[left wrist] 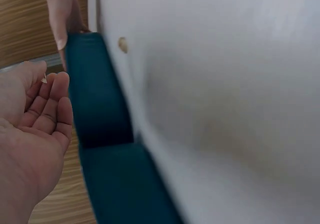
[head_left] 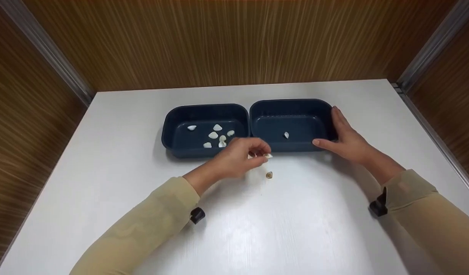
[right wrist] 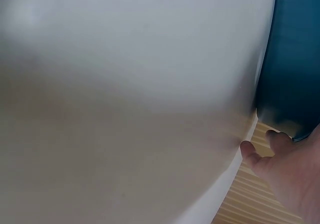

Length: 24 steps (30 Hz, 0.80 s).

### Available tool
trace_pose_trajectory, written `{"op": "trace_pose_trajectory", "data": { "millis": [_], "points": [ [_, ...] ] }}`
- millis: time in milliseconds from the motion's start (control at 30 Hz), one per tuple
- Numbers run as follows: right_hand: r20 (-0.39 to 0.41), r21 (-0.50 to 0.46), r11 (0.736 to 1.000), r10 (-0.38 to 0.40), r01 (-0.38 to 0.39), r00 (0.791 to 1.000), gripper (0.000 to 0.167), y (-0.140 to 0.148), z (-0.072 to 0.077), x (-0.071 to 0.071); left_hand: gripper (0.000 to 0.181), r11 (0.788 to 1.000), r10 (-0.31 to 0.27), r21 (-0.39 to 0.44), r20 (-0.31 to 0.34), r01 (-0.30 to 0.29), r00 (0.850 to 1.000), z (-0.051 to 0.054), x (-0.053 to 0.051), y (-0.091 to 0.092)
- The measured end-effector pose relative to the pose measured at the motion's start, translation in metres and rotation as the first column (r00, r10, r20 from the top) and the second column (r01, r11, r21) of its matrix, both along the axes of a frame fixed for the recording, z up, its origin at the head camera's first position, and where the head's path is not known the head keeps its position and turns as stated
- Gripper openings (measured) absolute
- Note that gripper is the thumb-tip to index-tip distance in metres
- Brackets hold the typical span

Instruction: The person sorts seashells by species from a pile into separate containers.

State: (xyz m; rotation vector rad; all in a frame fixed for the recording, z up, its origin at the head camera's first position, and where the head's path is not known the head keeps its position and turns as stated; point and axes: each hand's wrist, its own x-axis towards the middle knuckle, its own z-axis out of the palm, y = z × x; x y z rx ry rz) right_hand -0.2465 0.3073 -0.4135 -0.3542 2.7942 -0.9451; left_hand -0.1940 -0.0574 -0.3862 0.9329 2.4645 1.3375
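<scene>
My left hand [head_left: 240, 156] pinches a small white seashell [head_left: 268, 156] between thumb and fingertips, in front of the place where two dark blue bins meet. The left wrist view shows only a tip of that shell [left wrist: 44, 79]. My right hand [head_left: 351, 143] rests against the right end of the right bin [head_left: 291, 146], its fingers straight along the side and the thumb by the front corner. One shell [head_left: 286, 135] lies in that bin. Several white shells [head_left: 213, 135] lie in the left bin [head_left: 188, 152]. A brownish shell [head_left: 269, 175] sits on the table below my left hand.
The bins stand side by side on a white table [head_left: 288, 229]. Wood-grain panels [head_left: 234, 42] rise behind the table and on both sides. A black wrist device [head_left: 197, 215] hangs at the left cuff, another [head_left: 379, 206] at the right.
</scene>
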Motion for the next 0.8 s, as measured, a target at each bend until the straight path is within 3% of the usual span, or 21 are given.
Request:
{"op": "trace_pose_trajectory", "data": {
  "millis": [233, 400, 600, 800],
  "points": [
    [-0.002, -0.005, 1.0, 0.001, -0.001, 1.0, 0.119, -0.001, 0.0, 0.0, 0.019, 0.999, 0.032, 0.012, -0.035, -0.031, 0.999, 0.027, -0.017, 0.003],
    [-0.001, -0.022, 1.0, 0.011, -0.011, 1.0, 0.12, -0.003, -0.001, 0.0, 0.022, 0.997, 0.075, -0.021, -0.04, -0.076, 0.996, 0.038, -0.032, 0.006],
    [0.001, -0.016, 1.0, 0.007, -0.007, 1.0, 0.12, -0.006, 0.0, -0.001, 0.025, 0.992, 0.114, -0.042, -0.04, -0.115, 0.993, 0.04, -0.049, 0.014],
    [0.001, -0.014, 1.0, 0.007, -0.007, 1.0, 0.12, -0.004, 0.002, -0.001, 0.026, 0.988, 0.144, -0.052, -0.01, -0.145, 0.989, 0.035, -0.061, 0.028]
  ]
}}
